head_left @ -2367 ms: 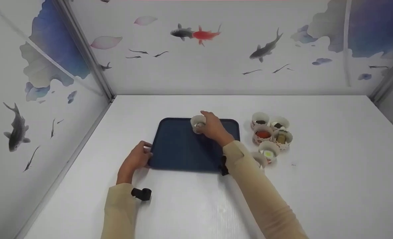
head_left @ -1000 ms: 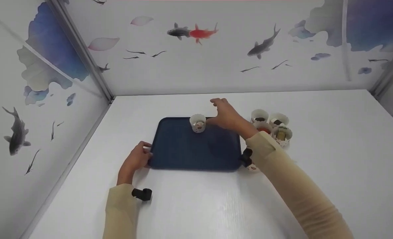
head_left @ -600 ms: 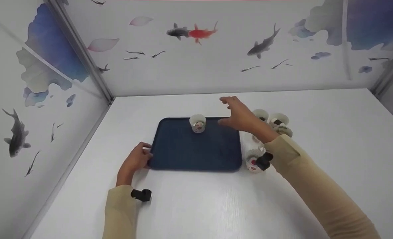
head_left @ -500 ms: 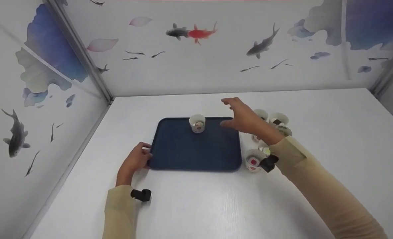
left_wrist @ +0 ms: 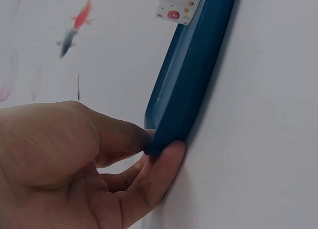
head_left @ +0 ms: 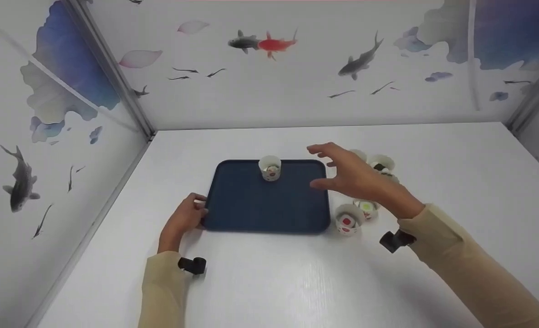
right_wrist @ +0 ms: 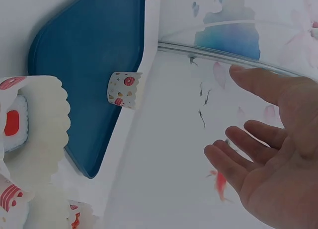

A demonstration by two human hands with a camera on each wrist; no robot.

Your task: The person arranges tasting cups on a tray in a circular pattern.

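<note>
A dark blue tray [head_left: 265, 205] lies on the white table. My left hand [head_left: 188, 215] holds its left edge; in the left wrist view the thumb [left_wrist: 124, 134] is at the rim and a finger curls against the outer wall. One patterned paper cup [head_left: 270, 169] with a sushi piece inside stands upright near the tray's back edge. Over the tray's right edge hovers my right hand [head_left: 353, 175], fingers spread and holding nothing. Just right of the tray stands a paper cup [head_left: 348, 220] with a red-centred sushi roll [right_wrist: 12, 128]. Behind it sits a cup with a yellow-green-centred roll [head_left: 367, 207].
More paper cups, such as one with a dark-topped piece [head_left: 381, 165], stand at the back right, partly hidden by my right hand and wrist. White panels [head_left: 297, 105] painted with fish rise behind and to the left of the table [head_left: 269, 282].
My right hand set the cup down on the tray, let go, and drew back to the right with fingers spread. The left hand has stayed at the tray's edge.
</note>
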